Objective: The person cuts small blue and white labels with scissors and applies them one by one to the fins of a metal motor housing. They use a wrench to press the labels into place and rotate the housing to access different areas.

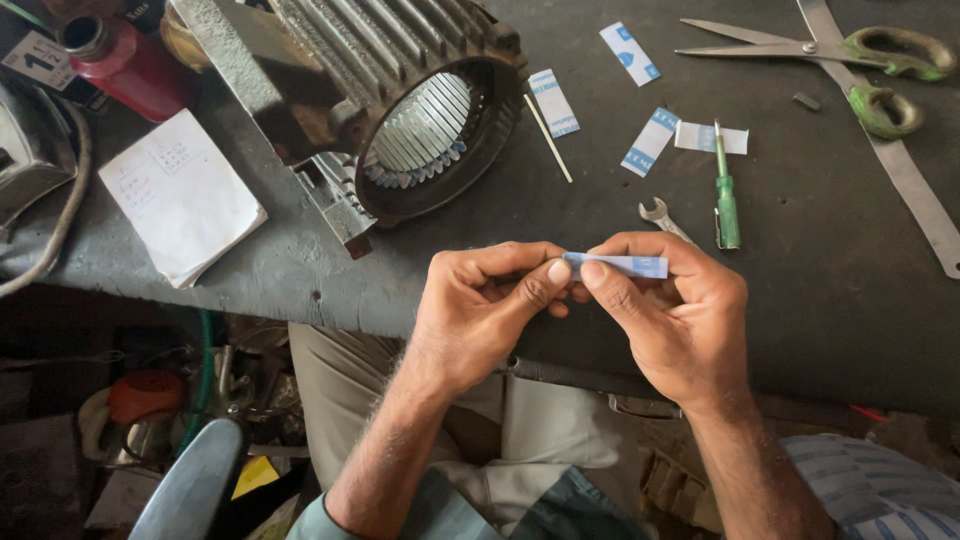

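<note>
Both my hands meet over the front edge of the dark workbench (820,300). My left hand (480,310) and my right hand (675,315) pinch a small white and blue paper strip (625,265) between thumbs and forefingers, one at each end. The strip lies level and looks folded lengthwise. Behind my hands lies a finned metal motor housing (400,90) with its slotted stator core facing me, and blue-white paper pieces line its lower slots.
Several cut paper strips (650,140) lie on the bench, beside a green screwdriver (727,195), a small spanner (662,218), a thin wooden stick (548,138) and green-handled scissors (860,60). A white notepad (180,195) and a red bottle (125,60) sit at left.
</note>
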